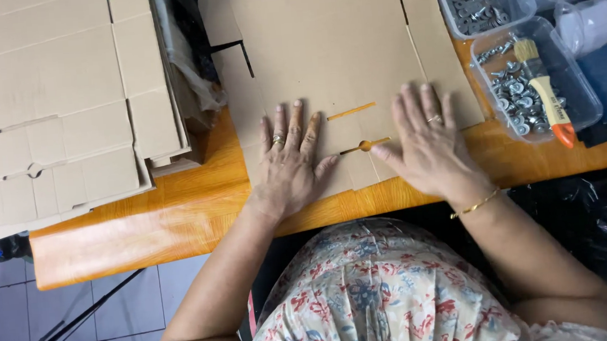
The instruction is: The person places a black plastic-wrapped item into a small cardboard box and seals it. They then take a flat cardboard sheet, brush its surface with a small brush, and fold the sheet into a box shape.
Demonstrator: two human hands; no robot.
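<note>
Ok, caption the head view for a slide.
Both hands, left and right, pressed flat on a die-cut cardboard sheet beside trays of screws.

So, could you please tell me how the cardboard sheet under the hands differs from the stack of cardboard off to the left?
The cardboard sheet is a single flat blank lying on the orange table, pressed down by the left hand and right hand; the cardboard stack is many blanks piled together, with no hand on it. The sheet lies in front of the person; the stack overhangs the table's left end. Both are plain brown die-cut cardboard with slits and flaps.
</note>
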